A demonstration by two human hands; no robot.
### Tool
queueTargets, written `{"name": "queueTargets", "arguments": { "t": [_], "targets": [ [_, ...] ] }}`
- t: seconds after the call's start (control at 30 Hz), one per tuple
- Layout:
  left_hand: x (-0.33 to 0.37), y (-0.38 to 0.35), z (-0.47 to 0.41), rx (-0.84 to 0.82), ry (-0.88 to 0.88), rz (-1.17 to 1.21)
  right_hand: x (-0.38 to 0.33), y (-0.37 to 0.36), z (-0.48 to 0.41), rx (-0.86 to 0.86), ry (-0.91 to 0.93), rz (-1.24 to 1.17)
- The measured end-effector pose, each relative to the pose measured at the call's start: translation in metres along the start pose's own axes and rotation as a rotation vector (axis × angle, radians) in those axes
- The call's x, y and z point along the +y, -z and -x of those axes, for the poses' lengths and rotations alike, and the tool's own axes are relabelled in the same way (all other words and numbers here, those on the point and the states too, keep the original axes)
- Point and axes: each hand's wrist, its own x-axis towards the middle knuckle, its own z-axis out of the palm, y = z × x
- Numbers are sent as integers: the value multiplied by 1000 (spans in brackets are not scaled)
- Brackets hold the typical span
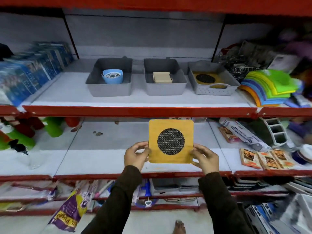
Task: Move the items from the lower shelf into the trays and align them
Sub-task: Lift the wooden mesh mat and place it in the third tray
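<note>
I hold a yellow square pad with a round black mesh centre [170, 130] upright in front of the lower shelf [101, 149]. My left hand [135, 155] pinches its lower left edge and my right hand [205, 157] pinches its lower right edge. On the upper shelf stand three grey trays. The left tray [108, 88] holds a blue round item [112, 76]. The middle tray [164, 89] holds a beige square item [162, 77]. The right tray [214, 90] holds another yellow mesh pad [205, 78] lying flat.
Blue packets [32, 73] fill the upper shelf's left side and a fan of coloured mats [268, 86] lies at its right. The lower shelf carries green and red toys [25, 130] at left and boxed packs [266, 157] at right. Red shelf edges [140, 111] run across.
</note>
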Motion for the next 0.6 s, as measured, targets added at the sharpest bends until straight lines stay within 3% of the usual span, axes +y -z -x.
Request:
{"name": "queueTargets", "arguments": {
  "t": [0.33,0.6],
  "targets": [
    [108,-8,-4,23,-369,36,-118,-17,6,-79,378,37],
    [155,-42,-23,11,-429,-74,-160,0,-32,-113,384,41]
  ]
}}
